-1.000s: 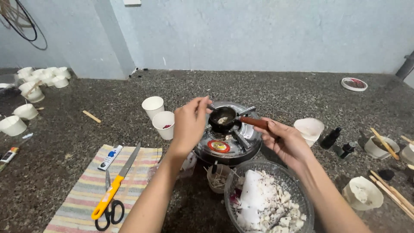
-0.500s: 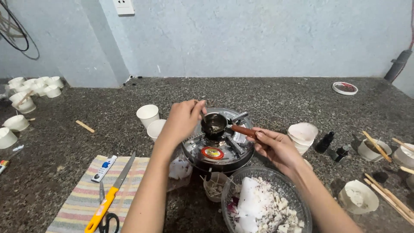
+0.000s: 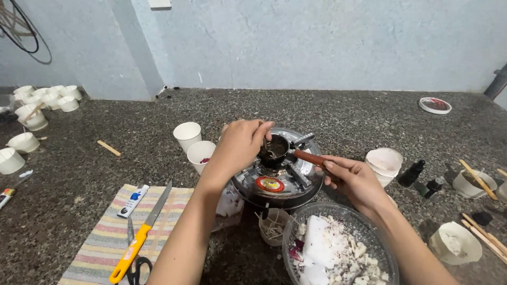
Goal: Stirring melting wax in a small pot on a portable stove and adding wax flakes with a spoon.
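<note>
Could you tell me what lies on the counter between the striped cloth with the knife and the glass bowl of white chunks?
In the head view, between the striped cloth and the glass bowl, a small cup of thin sticks stands, and the left forearm crosses above.

Two bare forearms come up from the lower edge of the view, both slim and uncovered from the elbow region to the fingertips; no sleeve, cuff or glove shows anywhere along them. The left hand (image 3: pixel 240 145) wears no ring, watch or bracelet, and its wrist is plain. The right hand (image 3: pixel 355 179) is likewise unadorned, with a plain wrist. The one fingernail that shows clearly, on the right thumb, is short and unpainted. No marks, bandages or tattoos can be made out on either arm.
</note>
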